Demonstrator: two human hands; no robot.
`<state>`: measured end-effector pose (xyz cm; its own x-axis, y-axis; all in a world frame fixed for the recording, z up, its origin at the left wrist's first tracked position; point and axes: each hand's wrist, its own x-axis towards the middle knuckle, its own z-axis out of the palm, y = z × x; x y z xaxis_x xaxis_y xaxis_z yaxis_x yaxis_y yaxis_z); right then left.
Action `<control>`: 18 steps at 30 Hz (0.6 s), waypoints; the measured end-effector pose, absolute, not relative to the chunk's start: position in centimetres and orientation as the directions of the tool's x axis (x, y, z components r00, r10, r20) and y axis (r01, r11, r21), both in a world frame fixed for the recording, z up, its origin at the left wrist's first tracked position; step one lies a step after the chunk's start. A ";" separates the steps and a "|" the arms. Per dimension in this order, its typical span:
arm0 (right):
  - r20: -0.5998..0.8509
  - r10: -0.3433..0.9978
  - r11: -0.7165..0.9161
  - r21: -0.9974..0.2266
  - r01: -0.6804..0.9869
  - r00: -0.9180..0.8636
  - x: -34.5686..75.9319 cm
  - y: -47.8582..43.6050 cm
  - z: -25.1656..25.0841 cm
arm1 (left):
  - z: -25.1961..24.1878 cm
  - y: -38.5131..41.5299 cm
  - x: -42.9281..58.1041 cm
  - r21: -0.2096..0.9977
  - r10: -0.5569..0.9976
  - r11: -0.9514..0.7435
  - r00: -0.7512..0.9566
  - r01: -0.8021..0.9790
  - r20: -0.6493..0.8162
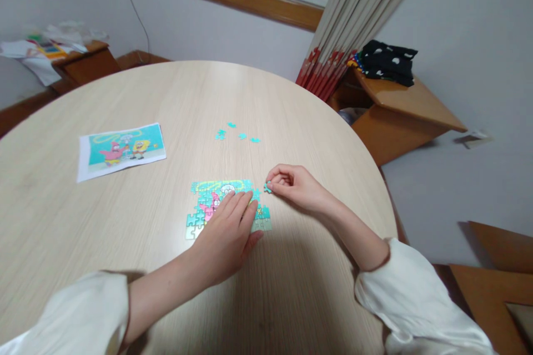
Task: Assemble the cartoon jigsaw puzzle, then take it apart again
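A partly joined jigsaw puzzle (204, 199) with a turquoise cartoon picture lies on the round table, with gaps along its left and right edges. Flat across its middle rests my left hand (231, 230), fingers stretched out and covering part of the picture. Just right of the puzzle's upper right side, my right hand (293, 186) pinches a small turquoise puzzle piece (267, 187) between thumb and fingertips. Several loose turquoise puzzle pieces (242, 136) lie farther back on the table, beyond the puzzle.
A printed picture sheet (125, 150) of the same cartoon scene lies to the left on the pale wooden table (187, 105). Behind the table are a window, a curtain (350, 16) and a wooden cabinet (383, 116) with dark folded cloth on top.
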<state>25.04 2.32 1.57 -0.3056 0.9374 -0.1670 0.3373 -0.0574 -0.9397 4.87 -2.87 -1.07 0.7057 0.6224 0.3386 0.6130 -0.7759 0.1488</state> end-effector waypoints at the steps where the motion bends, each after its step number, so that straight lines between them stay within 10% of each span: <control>1: -0.143 0.948 -0.040 -0.939 0.341 -0.283 25.0 2.4 1.5 | -1.0 -2.9 4.9 0.155 0.624 -0.775 0.703 0.612 0.341; 18: 0.228 0.915 0.401 -0.588 0.702 -0.332 24.1 1.6 1.3 | -1.4 -3.1 4.9 0.175 0.639 -0.764 0.693 0.621 0.332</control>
<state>24.14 1.62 1.25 -0.3324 0.9152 0.2277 0.7021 0.4014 -0.5881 4.90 -3.08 -1.39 0.6933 0.6394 0.3324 0.6207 -0.7642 0.1754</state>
